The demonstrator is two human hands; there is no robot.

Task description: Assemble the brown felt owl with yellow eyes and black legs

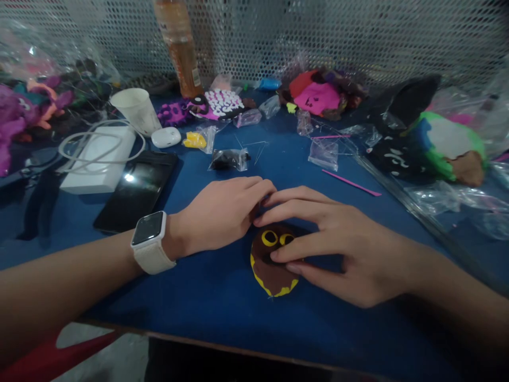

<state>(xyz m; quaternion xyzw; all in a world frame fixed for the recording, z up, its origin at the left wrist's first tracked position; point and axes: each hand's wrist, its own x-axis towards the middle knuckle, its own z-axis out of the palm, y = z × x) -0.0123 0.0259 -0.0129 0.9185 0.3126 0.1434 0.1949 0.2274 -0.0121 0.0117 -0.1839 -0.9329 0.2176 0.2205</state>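
A flat brown clay figure [274, 270] with a yellow border and two yellow-ringed black eyes lies on the blue table, rather like an owl. My right hand [338, 239] reaches over its right side with fingers apart. One fingertip and the thumb touch the brown face, partly covering an eye. Just above the figure, my left hand [226, 212] is closed, its fingers curled down and their tips hidden. The two hands meet near the figure's top; whatever the left fingers hold, if anything, cannot be seen. A white watch [149, 231] is on my left wrist.
Left of my hands are a phone [137, 193], a white box [101, 159] with a cable, and a paper cup [137, 111]. Black clay in a bag [228, 159] lies ahead. A pink stick [352, 183] and clay models, including a pink one [318, 98], lie farther off.
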